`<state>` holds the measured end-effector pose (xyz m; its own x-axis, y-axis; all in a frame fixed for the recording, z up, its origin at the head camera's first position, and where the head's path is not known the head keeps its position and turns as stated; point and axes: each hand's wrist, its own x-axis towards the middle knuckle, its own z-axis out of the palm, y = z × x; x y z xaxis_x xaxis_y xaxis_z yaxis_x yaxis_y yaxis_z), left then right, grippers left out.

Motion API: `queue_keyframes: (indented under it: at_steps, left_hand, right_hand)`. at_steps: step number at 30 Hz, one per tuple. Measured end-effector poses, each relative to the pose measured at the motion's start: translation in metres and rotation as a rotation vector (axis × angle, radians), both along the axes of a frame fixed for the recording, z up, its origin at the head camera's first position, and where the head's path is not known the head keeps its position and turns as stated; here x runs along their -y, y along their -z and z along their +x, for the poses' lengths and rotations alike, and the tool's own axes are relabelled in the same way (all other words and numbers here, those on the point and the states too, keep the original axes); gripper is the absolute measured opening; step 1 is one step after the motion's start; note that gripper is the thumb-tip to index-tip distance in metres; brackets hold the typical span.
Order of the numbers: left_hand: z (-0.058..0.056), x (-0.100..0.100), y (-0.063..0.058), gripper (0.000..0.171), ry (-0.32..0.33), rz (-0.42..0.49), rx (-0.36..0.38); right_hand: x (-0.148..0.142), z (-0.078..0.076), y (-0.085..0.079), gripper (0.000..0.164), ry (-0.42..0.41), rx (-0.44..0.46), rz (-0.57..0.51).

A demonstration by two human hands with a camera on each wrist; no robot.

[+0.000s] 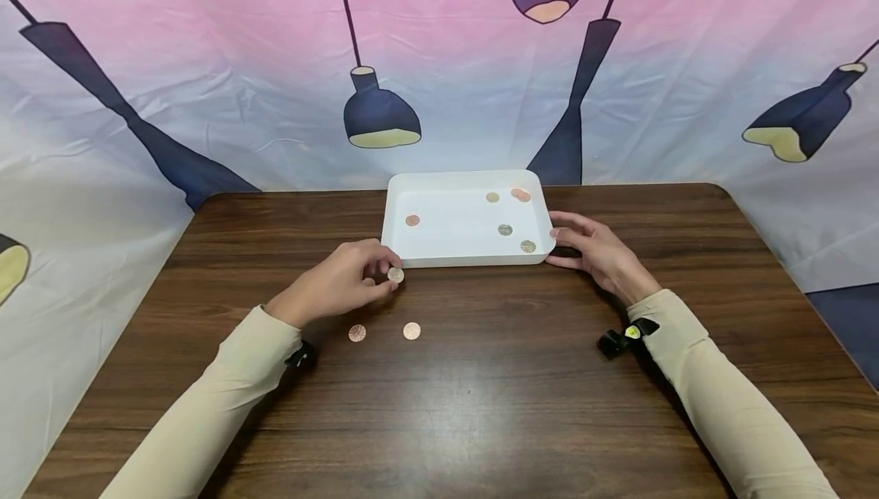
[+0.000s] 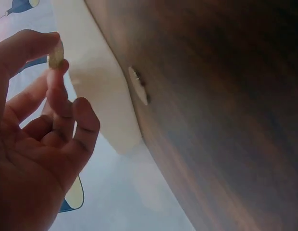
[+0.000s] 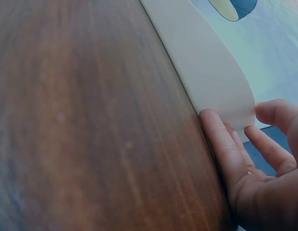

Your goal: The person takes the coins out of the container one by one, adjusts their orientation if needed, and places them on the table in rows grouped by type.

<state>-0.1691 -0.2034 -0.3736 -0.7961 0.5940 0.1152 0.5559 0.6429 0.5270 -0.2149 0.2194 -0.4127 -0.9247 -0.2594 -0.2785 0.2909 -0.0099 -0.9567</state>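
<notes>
The head view alone takes in the whole layout: a draped cloth (image 1: 453, 117), pink over pale blue and printed with dark hanging lamps (image 1: 381, 114), fills 12 o'clock behind a brown wood-grain table (image 1: 467, 377), whose top catches a patch of light. Two pale sleeves (image 1: 206, 400) extend from 7 and 5 o'clock towards a white tray (image 1: 453, 228) at the table's 12 o'clock edge. The right hand (image 1: 597, 255) holds the tray's 3 o'clock end, digits spread; the right wrist view adds one digit at the foot of the outer wall and others at the rim and corner. The left hand (image 1: 336, 281), just beside the tray's 8 o'clock corner, pinches a silvery coin (image 1: 395, 275) between thumb and fingertip; the left wrist view shows that coin nearly edge-on and the other fingers curled. Six coins (image 1: 505, 230) lie inside the tray, visible only from the head: one copper at 9 o'clock, the rest between 1 and 4. Two more copper coins (image 1: 357, 333) lie on the table, at 7 and 5 o'clock from the pinched one.
</notes>
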Motion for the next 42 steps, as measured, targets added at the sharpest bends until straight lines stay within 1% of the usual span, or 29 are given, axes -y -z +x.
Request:
queue_keyframes:
  at_steps: [3,6,10,13,15,20,24,29,33,36,42]
  left_hand:
    - [0.0,-0.001,0.003,0.02,0.01,-0.036,0.028]
    - [0.0,-0.005,0.004,0.017,0.008,-0.107,0.031]
    - [0.002,-0.012,0.001,0.015,-0.051,-0.216,0.005]
    - [0.005,-0.017,0.0,0.014,-0.103,-0.271,0.012]
    - [0.007,-0.021,0.0,0.011,-0.126,-0.296,0.029]
    - [0.01,-0.028,0.002,0.011,-0.171,-0.31,0.057]
    - [0.011,-0.032,0.004,0.011,-0.196,-0.288,0.065]
    - [0.012,-0.035,0.005,0.007,-0.213,-0.235,0.049]
    - [0.013,-0.038,0.005,0.006,-0.217,-0.225,0.034]
    - [0.014,-0.04,0.005,0.006,-0.223,-0.24,0.019]
    - [0.016,-0.044,0.004,0.009,-0.268,-0.299,-0.025]
  right_hand:
    - [0.0,0.0,0.0,0.06,0.0,0.0,-0.001]
    - [0.0,0.0,0.0,0.06,0.0,0.0,-0.001]
    - [0.0,0.0,0.0,0.06,0.0,0.003,0.002]
    - [0.001,0.0,0.0,0.06,0.001,0.002,0.001]
    - [0.0,0.0,0.0,0.06,0.001,0.002,-0.001]
    - [-0.001,0.001,0.0,0.061,0.0,0.005,0.003]
    - [-0.001,0.001,0.0,0.06,0.006,0.008,0.005]
    - [0.0,0.0,0.0,0.06,0.005,0.001,0.001]
    - [0.0,0.001,0.001,0.06,0.002,0.005,-0.002]
    - [-0.001,0.001,0.001,0.061,-0.002,0.004,-0.003]
    - [-0.001,0.001,0.001,0.061,-0.003,-0.004,-0.007]
